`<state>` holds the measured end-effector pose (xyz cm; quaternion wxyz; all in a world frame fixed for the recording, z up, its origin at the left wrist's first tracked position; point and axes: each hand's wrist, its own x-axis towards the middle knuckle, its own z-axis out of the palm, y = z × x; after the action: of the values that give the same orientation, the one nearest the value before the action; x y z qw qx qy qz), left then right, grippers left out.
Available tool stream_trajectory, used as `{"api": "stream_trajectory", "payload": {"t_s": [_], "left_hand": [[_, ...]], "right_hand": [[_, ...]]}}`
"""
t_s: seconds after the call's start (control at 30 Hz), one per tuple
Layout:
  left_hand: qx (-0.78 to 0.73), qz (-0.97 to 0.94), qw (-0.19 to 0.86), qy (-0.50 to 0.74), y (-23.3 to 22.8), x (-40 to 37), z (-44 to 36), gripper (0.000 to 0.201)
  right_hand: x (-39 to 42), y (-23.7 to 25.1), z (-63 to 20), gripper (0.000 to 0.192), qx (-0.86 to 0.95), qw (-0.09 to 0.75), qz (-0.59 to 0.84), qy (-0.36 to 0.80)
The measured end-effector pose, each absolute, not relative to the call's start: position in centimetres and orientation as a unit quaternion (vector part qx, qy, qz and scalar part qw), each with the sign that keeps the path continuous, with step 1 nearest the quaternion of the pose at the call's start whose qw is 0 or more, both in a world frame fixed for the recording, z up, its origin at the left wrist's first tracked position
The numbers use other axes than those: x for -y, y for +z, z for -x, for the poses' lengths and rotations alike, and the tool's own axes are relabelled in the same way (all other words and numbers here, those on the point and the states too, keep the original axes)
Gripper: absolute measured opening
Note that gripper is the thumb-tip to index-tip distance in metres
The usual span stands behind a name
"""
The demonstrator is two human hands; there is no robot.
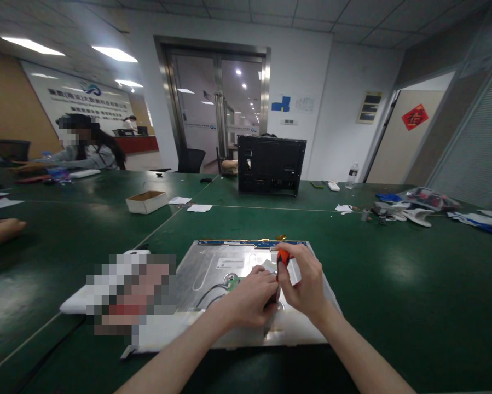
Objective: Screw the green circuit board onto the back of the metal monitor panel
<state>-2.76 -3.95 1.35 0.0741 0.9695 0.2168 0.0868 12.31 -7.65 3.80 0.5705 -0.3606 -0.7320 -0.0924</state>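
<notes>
A flat silver metal panel [213,273], like the back of a display, lies on the table in front of me, with a blue circuit strip [229,243] along its far edge. My right hand [307,279] pinches the orange and black handle of a screwdriver [284,256], held upright over the panel. Right beside it, my left hand [252,298] is closed low over the panel, and what its fingers grip is hidden. Close to the left fingers, a small green circuit board [234,283] shows, with dark wires running from it.
Left of the panel lies a white object [110,282], partly pixelated. Farther off are an open cardboard box [147,202], paper scraps [199,208], a black monitor housing [271,166], a bottle [352,175] and a pile of parts [410,208]. Another person's hand [1,232] rests at the far left.
</notes>
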Motion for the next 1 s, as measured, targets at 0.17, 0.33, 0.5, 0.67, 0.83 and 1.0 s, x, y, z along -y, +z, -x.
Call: {"api": "stream_trajectory", "payload": {"t_s": [0.17, 0.33, 0.5, 0.67, 0.83, 1.0], "left_hand": [[-0.213, -0.970, 0.070, 0.090, 1.26, 3.92, 2.80, 0.009], [-0.216, -0.970, 0.075, 0.088, 1.30, 3.93, 2.79, 0.006], [-0.214, -0.970, 0.078, 0.090, 1.22, 3.89, 2.74, 0.007], [-0.219, -0.968, 0.078, 0.098, 0.99, 3.82, 2.81, 0.009], [-0.226, -0.967, 0.073, 0.090, 1.15, 3.89, 2.83, 0.006], [-0.222, -0.969, 0.072, 0.084, 1.26, 3.88, 2.75, 0.006]], "right_hand": [[7.42, 3.57, -12.19, 0.023, 0.722, 0.576, 0.369, -0.106], [7.36, 3.25, -12.12, 0.031, 0.713, 0.589, 0.371, -0.089], [7.54, 3.46, -12.19, 0.029, 0.725, 0.581, 0.359, -0.094], [7.61, 3.58, -12.28, 0.033, 0.733, 0.567, 0.363, -0.094], [7.33, 3.28, -12.26, 0.031, 0.727, 0.573, 0.363, -0.107], [7.18, 3.17, -12.33, 0.030, 0.714, 0.583, 0.378, -0.090]]}}
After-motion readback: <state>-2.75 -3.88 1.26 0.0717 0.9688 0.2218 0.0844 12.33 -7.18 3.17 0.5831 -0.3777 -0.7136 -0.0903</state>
